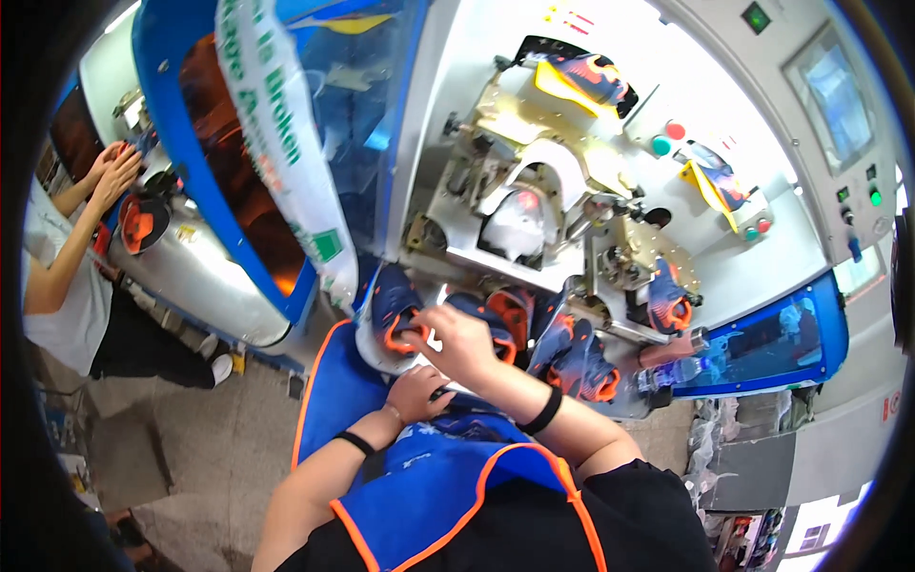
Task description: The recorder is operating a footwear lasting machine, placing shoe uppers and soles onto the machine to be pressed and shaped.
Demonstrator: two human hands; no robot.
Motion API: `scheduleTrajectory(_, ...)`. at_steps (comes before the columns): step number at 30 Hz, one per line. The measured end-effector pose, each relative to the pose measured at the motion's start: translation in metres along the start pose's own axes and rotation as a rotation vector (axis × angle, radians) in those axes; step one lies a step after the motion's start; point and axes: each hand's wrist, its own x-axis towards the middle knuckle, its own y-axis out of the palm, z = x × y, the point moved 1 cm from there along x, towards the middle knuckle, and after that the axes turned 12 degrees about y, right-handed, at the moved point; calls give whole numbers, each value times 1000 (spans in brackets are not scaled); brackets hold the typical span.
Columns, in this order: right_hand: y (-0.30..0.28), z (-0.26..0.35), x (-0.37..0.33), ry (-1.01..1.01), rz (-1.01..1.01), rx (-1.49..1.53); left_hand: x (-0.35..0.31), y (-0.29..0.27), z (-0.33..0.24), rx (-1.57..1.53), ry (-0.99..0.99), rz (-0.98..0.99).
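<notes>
1. In front of me, filling the upper view: a white and grey shoe-forming machine (610, 191) with metal clamps, a white last at its centre, round red and green buttons, and a blue-framed clear guard (772, 348) at its right.
2. To my left, a big blue-framed machine hood (172, 143) with an orange-lit window; a co-worker in a white shirt (57, 276) stands there, both hands up at a piece.
3. On the ledge just below the clamps: a row of navy and orange shoe uppers (572, 357), close together.
4. My right hand (457, 338) reaches to the leftmost upper (393, 310), fingers pinched on its orange edge.
5. My left hand (415, 393) sits just below, near my blue apron (438, 486), curled on something dark; I cannot tell what.
6. Black bands on both wrists.
</notes>
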Motion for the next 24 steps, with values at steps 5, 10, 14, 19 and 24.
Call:
scheduleTrajectory(5, -185, -3, 148, -423, -806, -397, 2, -6, -5, 9, 12, 8)
scheduleTrajectory(10, -305, -83, 237, -30, -727, -614, 17, -1, -1, 48, 45, 53)
scheduleTrajectory(14, -281, -68, 224, 86, -406, -477, 15, -2, 6, -46, -7, 51)
scheduleTrajectory(19, -174, 3, 80, -132, -634, -698, 45, -42, -18, -485, -268, 94)
scheduleTrajectory(24, -95, 5, 0, 109, -535, -549, 130, -91, -53, -1585, -470, -137)
